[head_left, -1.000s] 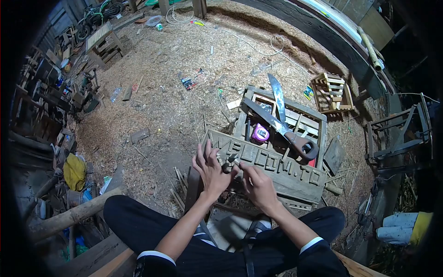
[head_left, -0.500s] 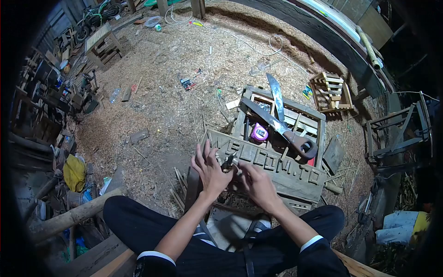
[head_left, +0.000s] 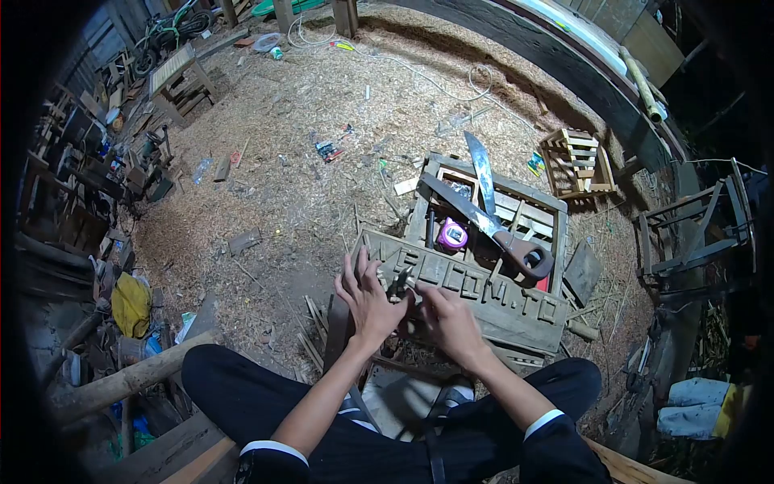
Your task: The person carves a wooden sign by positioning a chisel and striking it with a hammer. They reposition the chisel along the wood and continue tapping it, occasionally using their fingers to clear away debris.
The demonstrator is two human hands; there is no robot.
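Moved since the earlier frame: right hand (head_left: 453,327) only, drawn back slightly from the small dark piece (head_left: 401,280) by the left thumb; left hand (head_left: 372,310) about unchanged; slight overall view shift.

Progress, judged by eye: raised letter shapes (head_left: 525,301) laid in a row across the wooden board (head_left: 516,326), mostly formed from middle to right end. Left part apparently still being worked, with small loose-looking pieces bunched between hands. Fixed or merely resting: cannot tell. Finished or unfinished under the fingers: hidden.

Left hand: fingers spread over left portion of board, thumb close to dark piece; firm grip or light touch, cannot tell. Right hand: fingers curled, tips near same piece; anything pinched, cannot tell. Board location: low in front of knees, just beside the slatted wooden frame (head_left: 516,185).

Counts: hands, two. Board, one. Letter shapes right of the hands, roughly seven; any under left hand, uncountable. Small pieces between hands, a few, too blurred to number. Handsaw (head_left: 524,254), one. Long curved blade (head_left: 479,165), one, partly under saw. Purple tape measure (head_left: 453,236), one. Slatted frame, one. Small slatted crate (head_left: 584,161), one.
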